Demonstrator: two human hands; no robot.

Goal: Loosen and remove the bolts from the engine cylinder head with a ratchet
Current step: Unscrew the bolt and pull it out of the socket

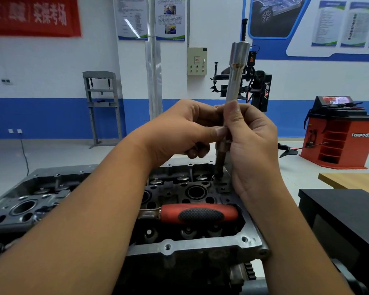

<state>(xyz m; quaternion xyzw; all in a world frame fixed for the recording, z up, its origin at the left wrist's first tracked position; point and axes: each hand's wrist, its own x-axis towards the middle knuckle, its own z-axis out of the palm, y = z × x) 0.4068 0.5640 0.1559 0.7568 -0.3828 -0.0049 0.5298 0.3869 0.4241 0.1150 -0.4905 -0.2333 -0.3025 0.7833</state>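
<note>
The dark engine cylinder head (179, 245) lies in front of me. At its far right corner a long silver extension bar with a socket (235, 75) stands upright over a long dark bolt (219, 165), whose lower end is in its hole. My right hand (251, 143) grips the bar's lower part. My left hand (188, 130) pinches the same spot, at the socket, with thumb and fingers. The ratchet with its red and black handle (197, 213) lies loose across the head, with its own head hidden under my left forearm.
A black cabinet (339, 213) stands close on the right, with a wooden tabletop (354, 179) behind it. Farther back are a red wheel balancer (337, 133), a tyre machine (258, 90) and a grey press frame (102, 107) against the blue and white wall.
</note>
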